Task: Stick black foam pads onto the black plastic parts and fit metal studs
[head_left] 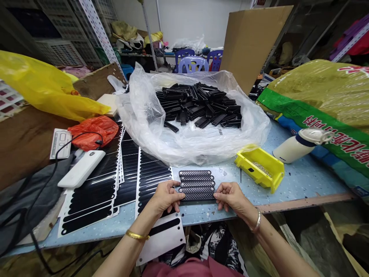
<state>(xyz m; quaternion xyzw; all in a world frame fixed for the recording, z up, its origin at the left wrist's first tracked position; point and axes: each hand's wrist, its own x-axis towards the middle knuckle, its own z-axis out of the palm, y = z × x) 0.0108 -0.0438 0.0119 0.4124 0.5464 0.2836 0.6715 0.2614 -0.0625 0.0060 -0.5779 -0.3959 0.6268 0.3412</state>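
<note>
Several black plastic strips (196, 178) with a cross-hatched face lie side by side in a small block on the blue speckled table (230, 175). Small round metal dots show near some of their ends. My left hand (166, 197) pinches the left end of the nearest black strip (198, 196), thumb on top. At its right end, the thumb and fingers of my right hand (230, 195) are closed on the same strip. Beside my left hand lies a white sheet of black adhesive strips (154, 173).
An open clear plastic bag (198, 148) full of similar black strips stands behind. To the right are a yellow bin (272, 181) with small metal parts and a white bottle (295, 148). More sheets (89, 200), a white power bank (82, 169) and cables lie left.
</note>
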